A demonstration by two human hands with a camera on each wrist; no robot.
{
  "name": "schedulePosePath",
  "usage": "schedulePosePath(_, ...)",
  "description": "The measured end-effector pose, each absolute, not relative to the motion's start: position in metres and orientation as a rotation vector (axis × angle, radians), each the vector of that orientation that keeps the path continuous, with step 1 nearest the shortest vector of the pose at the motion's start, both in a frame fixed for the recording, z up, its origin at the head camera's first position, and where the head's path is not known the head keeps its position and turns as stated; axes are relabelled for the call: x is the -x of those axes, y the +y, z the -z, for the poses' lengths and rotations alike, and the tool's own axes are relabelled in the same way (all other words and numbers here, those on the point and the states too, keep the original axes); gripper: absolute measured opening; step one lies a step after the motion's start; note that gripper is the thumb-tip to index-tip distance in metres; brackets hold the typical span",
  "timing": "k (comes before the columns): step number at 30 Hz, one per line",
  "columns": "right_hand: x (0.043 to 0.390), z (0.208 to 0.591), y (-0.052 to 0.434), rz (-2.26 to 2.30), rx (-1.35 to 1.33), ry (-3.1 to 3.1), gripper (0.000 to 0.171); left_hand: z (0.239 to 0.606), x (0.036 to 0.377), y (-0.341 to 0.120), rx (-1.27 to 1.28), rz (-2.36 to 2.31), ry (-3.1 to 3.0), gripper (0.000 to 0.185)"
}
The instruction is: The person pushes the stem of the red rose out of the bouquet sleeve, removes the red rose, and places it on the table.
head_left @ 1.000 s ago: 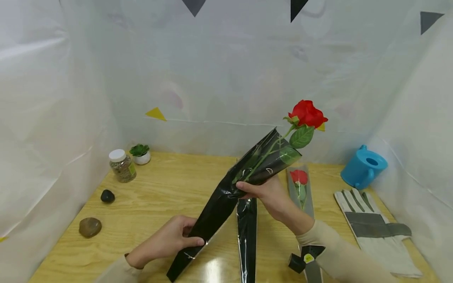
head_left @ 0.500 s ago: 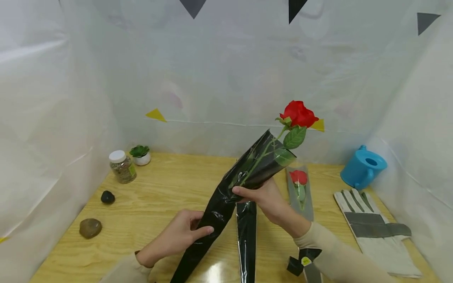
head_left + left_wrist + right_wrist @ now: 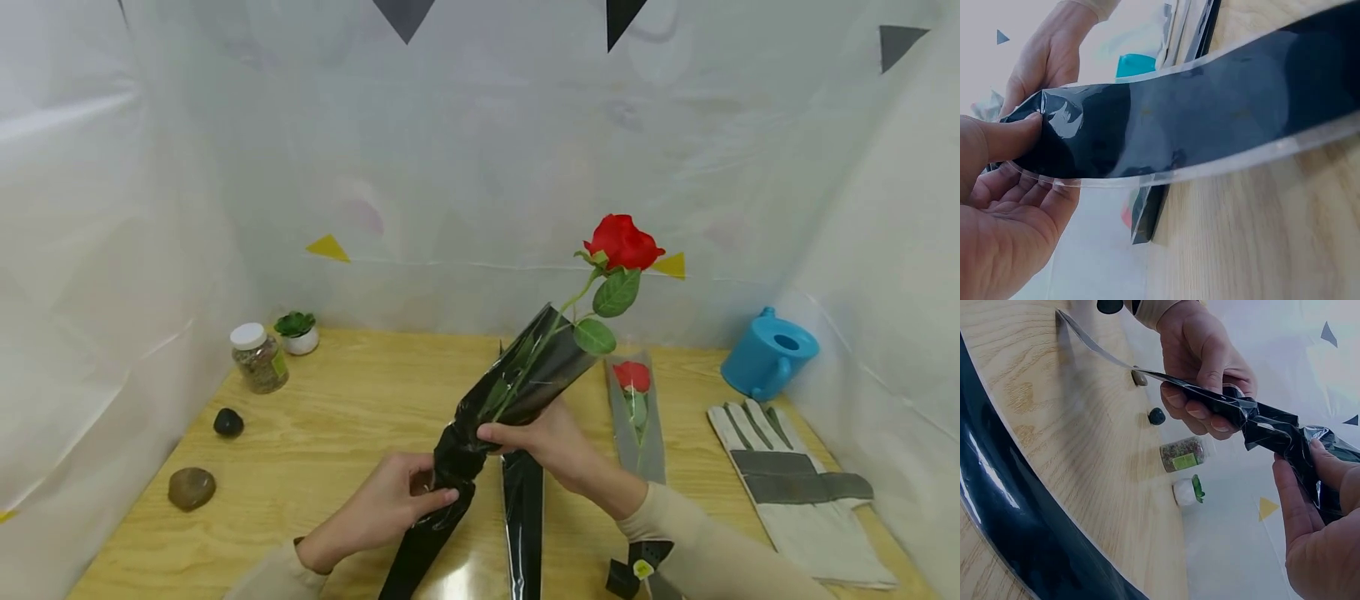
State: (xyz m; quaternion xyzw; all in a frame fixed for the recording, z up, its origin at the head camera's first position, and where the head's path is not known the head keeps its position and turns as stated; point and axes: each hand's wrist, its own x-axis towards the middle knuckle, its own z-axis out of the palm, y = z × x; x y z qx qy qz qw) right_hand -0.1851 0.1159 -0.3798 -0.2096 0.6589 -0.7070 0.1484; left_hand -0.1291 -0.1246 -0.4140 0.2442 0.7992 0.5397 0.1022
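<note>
Black glossy sleeve [image 3: 495, 417] sits between both hands above the wooden table [image 3: 337, 433]: the left hand [image 3: 390, 504] pinches its lower part, thumb on top, and the right hand [image 3: 543, 442] curls round it higher up, where the film bunches. By my judgement the red rose [image 3: 621, 243] is only partly in — stem inside, bloom and leaves clear of the mouth. Only the head view shows the bloom; the right wrist view shows the crumpled film closely — and the jar [image 3: 1182, 454] beyond.
</note>
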Motion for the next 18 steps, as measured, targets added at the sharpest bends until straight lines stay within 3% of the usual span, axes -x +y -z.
schedulePosePath(9, 0.184, 0.377, 0.115, 2.015, 0.538, 1.929, 0.047, 0.413, 0.129, -0.122, -0.719, -1.645, 2.284, 0.022)
schedulePosePath(18, 0.188, 0.372, 0.122, 2.030, 0.516, 1.984, 0.048, 0.418, 0.131, -0.137, -0.767, -1.595, 2.241, 0.011)
